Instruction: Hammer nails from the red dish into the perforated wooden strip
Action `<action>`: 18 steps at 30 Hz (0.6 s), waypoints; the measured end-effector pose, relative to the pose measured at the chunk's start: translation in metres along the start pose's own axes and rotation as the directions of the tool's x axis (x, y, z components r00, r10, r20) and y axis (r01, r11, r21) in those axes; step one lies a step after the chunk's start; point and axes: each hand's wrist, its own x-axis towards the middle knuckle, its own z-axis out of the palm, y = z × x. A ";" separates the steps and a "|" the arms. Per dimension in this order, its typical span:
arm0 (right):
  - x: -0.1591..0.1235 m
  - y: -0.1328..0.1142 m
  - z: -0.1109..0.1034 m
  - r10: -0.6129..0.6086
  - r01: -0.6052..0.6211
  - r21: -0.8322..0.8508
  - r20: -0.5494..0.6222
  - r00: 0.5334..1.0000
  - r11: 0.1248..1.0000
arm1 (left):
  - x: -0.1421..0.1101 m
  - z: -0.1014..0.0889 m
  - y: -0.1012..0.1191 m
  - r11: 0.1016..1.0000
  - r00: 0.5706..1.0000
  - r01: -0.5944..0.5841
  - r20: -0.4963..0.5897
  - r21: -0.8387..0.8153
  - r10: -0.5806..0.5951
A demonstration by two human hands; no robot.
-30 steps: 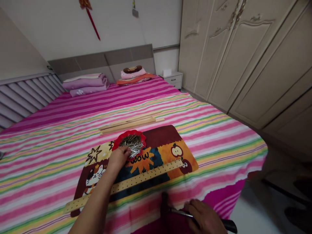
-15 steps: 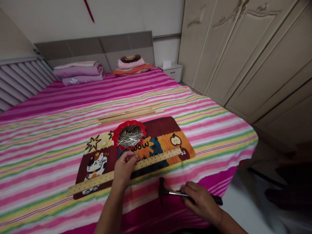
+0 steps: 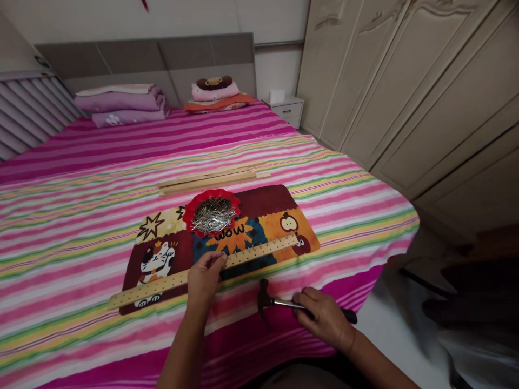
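A long wooden strip (image 3: 162, 283) with rows of small dark holes lies slantwise on a printed placemat (image 3: 263, 202). Along its right half, several nails stand up in it. My left hand (image 3: 205, 275) rests over the middle of the strip, thumb and forefinger pinched near the last of these nails; whatever is between the fingertips is too small to make out. My right hand (image 3: 324, 316) is closed round the handle of a claw hammer (image 3: 264, 300), whose head hangs over the bed's near side, below the strip. Behind the strip, a red scalloped bowl (image 3: 187, 219) holds many loose nails (image 3: 214, 216).
Several wooden strips (image 3: 211, 181) lie behind the bowl on the striped bedsheet (image 3: 348, 210). Folded purple bedding (image 3: 121, 105) and a pink and orange pile (image 3: 217, 97) sit by the headboard (image 3: 203, 51). A wardrobe (image 3: 385, 92) and nightstand (image 3: 287, 111) stand to the right.
The view has tipped down slightly, so everything sits higher in the picture. The hammer head has turned a little in my right hand. My left hand keeps its pinch at the strip.
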 end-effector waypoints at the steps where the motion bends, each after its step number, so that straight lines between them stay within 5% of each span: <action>1: 0.000 0.000 0.000 -0.003 0.003 -0.002 -0.003 1.000 1.000 | 0.000 0.001 0.000 1.000 1.000 -0.003 -0.004 0.009 0.003; 11: -0.001 -0.003 -0.003 0.003 -0.003 0.026 -0.003 1.000 1.000 | 0.004 -0.003 -0.017 0.958 0.986 -0.162 0.006 0.238 0.165; 18: 0.000 -0.048 -0.023 0.099 -0.060 0.405 -0.076 0.992 0.913 | 0.003 -0.002 -0.023 0.860 0.934 -0.342 0.038 0.378 0.354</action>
